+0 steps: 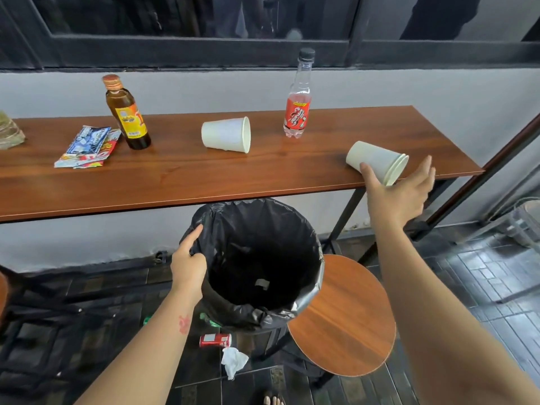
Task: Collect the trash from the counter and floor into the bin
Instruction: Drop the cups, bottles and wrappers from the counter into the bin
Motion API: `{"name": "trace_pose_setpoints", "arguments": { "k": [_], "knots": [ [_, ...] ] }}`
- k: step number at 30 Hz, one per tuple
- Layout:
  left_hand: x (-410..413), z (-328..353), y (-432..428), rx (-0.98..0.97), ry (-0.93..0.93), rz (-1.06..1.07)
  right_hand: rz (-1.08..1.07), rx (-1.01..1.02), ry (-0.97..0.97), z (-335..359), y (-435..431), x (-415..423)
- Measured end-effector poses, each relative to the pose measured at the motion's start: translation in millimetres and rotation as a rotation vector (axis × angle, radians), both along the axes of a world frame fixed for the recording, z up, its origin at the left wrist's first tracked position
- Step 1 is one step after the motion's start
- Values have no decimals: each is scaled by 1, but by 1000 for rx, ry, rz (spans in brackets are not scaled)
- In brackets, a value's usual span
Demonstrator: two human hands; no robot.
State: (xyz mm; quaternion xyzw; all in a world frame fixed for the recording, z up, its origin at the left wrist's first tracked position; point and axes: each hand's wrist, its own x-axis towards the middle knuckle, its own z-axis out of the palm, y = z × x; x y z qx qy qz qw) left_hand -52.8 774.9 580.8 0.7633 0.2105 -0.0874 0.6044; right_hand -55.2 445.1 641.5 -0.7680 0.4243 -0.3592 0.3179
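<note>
A bin lined with a black bag (312, 267) stands under the wooden counter (175, 182). My left hand (188, 263) grips the bag's left rim. My right hand (400, 194) is spread open at the stacked white paper cups (377, 162), lying on their side near the counter's right front edge; the thumb touches them, no grasp. On the counter also lie a single paper cup (226, 135), a clear plastic bottle with a red label (298, 103), a brown glass bottle (127, 112) and flat snack wrappers (87, 147). On the floor lie a red can (215, 340) and a crumpled white tissue (233, 362).
A round wooden stool (347, 317) stands right of the bin, touching it. A green scrap (209, 319) lies by the bin's base. A woven object (10, 131) sits at the counter's far left. Black metal frames cross the floor at left. A clear container (526, 223) stands far right.
</note>
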Motion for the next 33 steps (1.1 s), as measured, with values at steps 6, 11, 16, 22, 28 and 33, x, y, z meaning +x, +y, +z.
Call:
{"name": "trace_pose_setpoints", "arguments": {
  "k": [6, 11, 16, 22, 28, 33],
  "knots": [
    [6, -5, -5, 2, -15, 2, 236, 7, 99, 5, -32, 13],
    [2, 3, -11, -41, -36, 10, 288, -68, 85, 4, -31, 12],
    [-5, 11, -12, -48, -62, 1, 373, -82, -52, 0, -2, -2],
    [-9, 9, -9, -37, -61, -7, 715, 104, -125, 11, 49, -22],
    [-17, 11, -4, -40, -78, -13, 1125, -71, 537, -43, 107, -39],
    [-24, 8, 8, -22, -92, -15, 1101, -159, 738, -86, 127, -40]
  ]
}}
